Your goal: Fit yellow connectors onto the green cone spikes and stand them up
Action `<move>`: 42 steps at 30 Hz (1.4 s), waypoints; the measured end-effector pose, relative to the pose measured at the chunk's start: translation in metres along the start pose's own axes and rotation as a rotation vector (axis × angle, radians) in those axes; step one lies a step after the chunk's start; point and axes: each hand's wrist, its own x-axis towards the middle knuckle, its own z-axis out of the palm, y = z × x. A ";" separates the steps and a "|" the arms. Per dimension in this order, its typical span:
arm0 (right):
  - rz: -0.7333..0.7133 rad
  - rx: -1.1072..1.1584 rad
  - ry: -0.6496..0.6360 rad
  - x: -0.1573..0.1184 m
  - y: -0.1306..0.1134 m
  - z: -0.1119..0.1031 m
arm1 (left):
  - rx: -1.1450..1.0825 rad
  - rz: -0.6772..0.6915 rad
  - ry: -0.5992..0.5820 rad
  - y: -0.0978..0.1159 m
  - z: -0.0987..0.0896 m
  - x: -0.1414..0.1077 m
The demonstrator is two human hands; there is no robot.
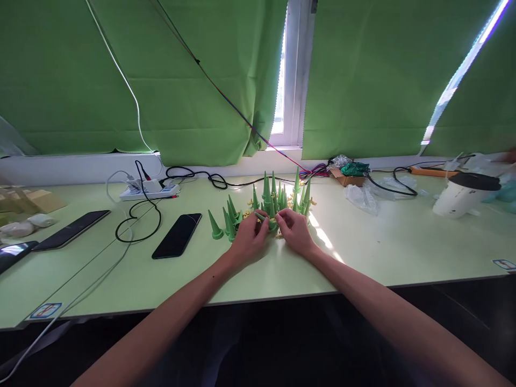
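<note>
Green cones (266,194) are standing in a tight cluster on the pale green table (363,258), roughly mid-table, directly in front of the person. Left hand (250,237) is pinching one held cone (260,216) between thumb and fingers, grip nearly closed, cone lying tilted with its tip pointing left. Right hand (297,232) is bringing thumb and fingertips close together just beside it; cannot tell whether they are gripping anything. Small yellow pieces (313,202) are showing among and beside the cones. A leftmost cone (215,226) is standing upright near the cluster's left edge. Black phone (176,236) is lying flat further left, power strip (150,191) sitting behind it. On the right, small cardboard box (347,178) is sitting near the curtain, crumpled clear plastic (363,199) lying in front; white cup (463,198) with dark lid is leaning at far right.
</note>
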 end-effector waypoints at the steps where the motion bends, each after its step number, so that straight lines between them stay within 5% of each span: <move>1: 0.001 0.007 -0.001 0.000 0.000 0.000 | -0.002 0.001 0.003 0.000 0.000 0.000; 42: 0.040 -0.001 -0.109 0.003 0.005 0.000 | -0.074 0.028 -0.017 0.004 -0.002 0.001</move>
